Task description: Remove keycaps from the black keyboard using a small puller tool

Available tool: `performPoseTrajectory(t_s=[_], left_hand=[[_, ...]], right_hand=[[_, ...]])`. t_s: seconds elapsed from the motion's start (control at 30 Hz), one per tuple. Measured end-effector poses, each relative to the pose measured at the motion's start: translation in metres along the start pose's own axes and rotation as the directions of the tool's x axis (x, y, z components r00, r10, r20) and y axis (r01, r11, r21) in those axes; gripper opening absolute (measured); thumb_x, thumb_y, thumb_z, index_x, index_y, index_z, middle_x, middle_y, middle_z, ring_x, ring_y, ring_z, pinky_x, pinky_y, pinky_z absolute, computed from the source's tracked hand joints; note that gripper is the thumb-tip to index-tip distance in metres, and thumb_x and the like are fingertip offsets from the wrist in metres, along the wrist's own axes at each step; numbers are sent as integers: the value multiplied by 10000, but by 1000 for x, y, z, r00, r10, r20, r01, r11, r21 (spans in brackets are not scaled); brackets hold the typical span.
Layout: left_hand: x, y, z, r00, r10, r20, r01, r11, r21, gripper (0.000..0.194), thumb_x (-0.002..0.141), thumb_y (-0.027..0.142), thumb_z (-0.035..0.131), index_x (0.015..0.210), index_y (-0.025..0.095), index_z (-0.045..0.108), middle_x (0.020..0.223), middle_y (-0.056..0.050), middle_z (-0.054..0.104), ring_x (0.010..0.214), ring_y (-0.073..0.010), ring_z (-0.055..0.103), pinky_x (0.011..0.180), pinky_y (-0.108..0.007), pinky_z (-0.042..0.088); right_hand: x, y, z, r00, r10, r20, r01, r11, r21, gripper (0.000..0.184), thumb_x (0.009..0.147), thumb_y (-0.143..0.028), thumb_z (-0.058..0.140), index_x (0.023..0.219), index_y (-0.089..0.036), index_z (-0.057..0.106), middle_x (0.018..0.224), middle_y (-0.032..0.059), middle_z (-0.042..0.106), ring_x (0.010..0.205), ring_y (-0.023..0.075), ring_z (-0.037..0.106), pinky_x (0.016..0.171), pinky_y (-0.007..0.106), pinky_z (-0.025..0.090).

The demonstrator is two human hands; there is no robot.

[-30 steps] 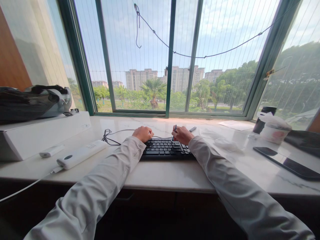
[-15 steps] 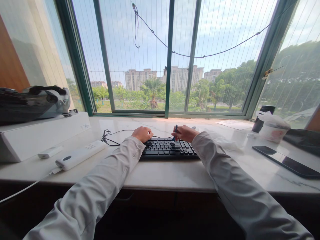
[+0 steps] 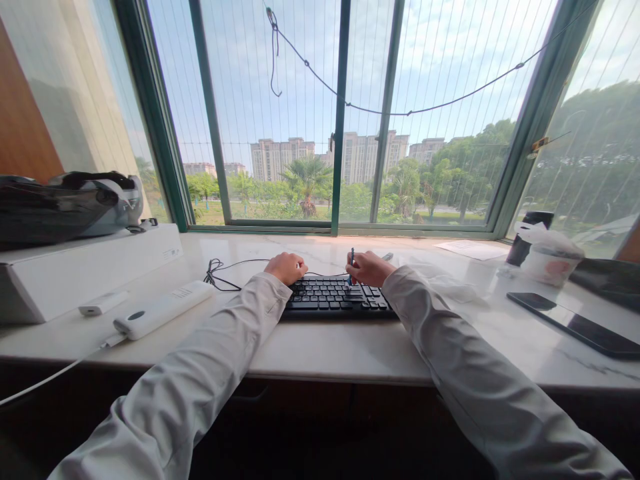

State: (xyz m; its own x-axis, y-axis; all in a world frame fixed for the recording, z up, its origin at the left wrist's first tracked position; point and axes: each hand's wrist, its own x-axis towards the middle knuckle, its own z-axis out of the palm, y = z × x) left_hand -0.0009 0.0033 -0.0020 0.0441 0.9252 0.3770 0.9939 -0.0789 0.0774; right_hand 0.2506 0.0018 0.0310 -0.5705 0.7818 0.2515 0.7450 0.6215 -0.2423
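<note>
A black keyboard [image 3: 325, 305] lies on the pale marbled counter, its far side partly covered by my hands. At its far left corner, my left hand [image 3: 287, 268] is closed with the fingers curled over the edge; the fingertips are mostly hidden. My right hand [image 3: 369, 268] pinches a small dark blue brush [image 3: 352, 256] upright above the keys right of the middle. The brush's lower end meets or nearly meets the keys; I cannot tell which.
A white power bank [image 3: 163, 310] with a cable and a smaller white device [image 3: 104, 303] lie left. Behind them a dark helmet [image 3: 65, 207] sits on a white box [image 3: 95, 267]. To the right are a phone [image 3: 575, 323], clear plastic [image 3: 443, 283] and a bagged cup [image 3: 550, 257].
The brush has turned in my right hand, showing a narrower side, and its lower end has shifted slightly right. My left hand stays on the keyboard's corner.
</note>
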Motion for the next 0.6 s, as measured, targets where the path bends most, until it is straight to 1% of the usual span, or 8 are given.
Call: performPoseTrajectory(t_s=[0.13,0.27,0.33,0.4,0.5,0.6], left_hand=[[1,-1,1,1000,13,-4,-13,1000,8,309,781,388,471,826,269,753,872,-59,727,837,-231,646,731,-295,469],[1,-2,2,1000,16,-8,-16,1000,12,305,782,385,473,826,274,754,871,-60,726,839,-239,648,726,-302,469],[1,-2,2,1000,19,-4,-19,1000,9,301,780,386,477,824,276,754,870,-58,726,838,-237,647,723,-300,467],[1,-3,2,1000,20,-4,-20,1000,9,299,778,385,479,821,274,753,863,-57,726,835,-232,644,719,-293,463],[1,-3,1,1000,25,-10,-25,1000,10,302,779,380,470,806,271,750,848,-59,723,827,-232,642,703,-290,459],[0,-2,0,999,35,-8,-35,999,8,305,783,379,466,809,271,750,854,-57,723,825,-231,641,702,-289,460]], right_hand=[[1,0,3,996,59,69,-63,996,61,196,865,-205,452,745,-181,605,644,34,704,492,132,591,522,231,419],[2,3,1,989,63,137,-82,988,134,225,880,-228,456,702,-177,585,649,46,708,453,129,585,487,235,438],[3,7,-2,991,67,119,-87,982,170,221,886,-246,474,710,-171,585,634,43,703,450,125,579,490,235,446],[3,13,-5,996,59,72,-74,974,216,224,899,-286,498,738,-162,594,645,44,705,469,117,580,506,230,454],[5,24,-9,1000,0,6,-2,957,289,264,914,-349,513,775,-144,604,698,61,712,523,107,593,537,220,463],[7,31,-7,996,-87,-20,89,945,316,273,912,-365,515,788,-140,608,716,59,709,561,110,602,557,221,467]])
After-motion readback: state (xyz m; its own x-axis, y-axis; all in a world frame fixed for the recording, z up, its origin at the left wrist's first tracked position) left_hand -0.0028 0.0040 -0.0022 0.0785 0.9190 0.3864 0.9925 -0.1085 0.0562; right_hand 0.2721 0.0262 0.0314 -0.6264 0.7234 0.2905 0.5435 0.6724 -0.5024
